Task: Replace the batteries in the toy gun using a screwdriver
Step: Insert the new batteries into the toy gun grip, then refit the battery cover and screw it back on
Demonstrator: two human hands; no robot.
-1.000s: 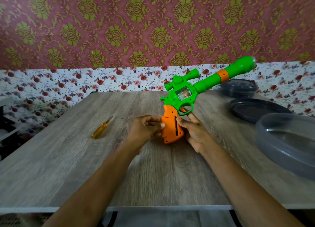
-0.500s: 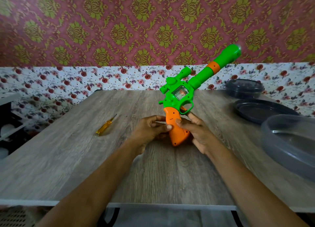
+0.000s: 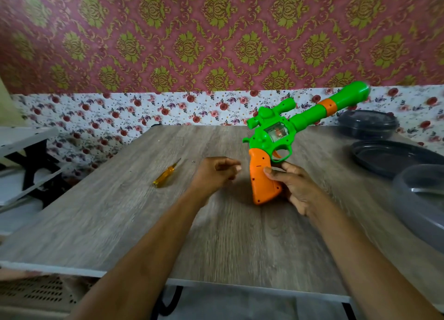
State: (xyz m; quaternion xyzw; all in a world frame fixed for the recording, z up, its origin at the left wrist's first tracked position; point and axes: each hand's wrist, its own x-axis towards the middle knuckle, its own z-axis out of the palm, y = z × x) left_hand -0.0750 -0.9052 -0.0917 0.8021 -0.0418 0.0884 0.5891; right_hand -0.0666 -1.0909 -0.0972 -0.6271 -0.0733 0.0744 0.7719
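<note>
A green toy gun [image 3: 276, 132] with an orange grip stands upright on the wooden table [image 3: 120, 211], barrel pointing up and to the right. My right hand [image 3: 293, 185] grips the orange handle from the right side, thumb across its face. My left hand [image 3: 216, 175] hovers just left of the handle, fingers loosely curled, holding nothing and not touching the gun. A small yellow-handled screwdriver [image 3: 165, 174] lies on the table to the left of my left hand. A tiny speck, maybe a screw [image 3: 193, 161], lies near the screwdriver's tip.
At the right stand dark plastic containers: a round tub [image 3: 367, 125] at the back, a flat lid [image 3: 394, 158] and a large clear-grey bowl [image 3: 422, 199] nearer. A white shelf [image 3: 26, 137] stands left of the table. Patterned wall behind.
My left hand has let go of the orange handle and drawn back to the left. The gun's barrel has tilted lower to the right; my right hand keeps its grip.
</note>
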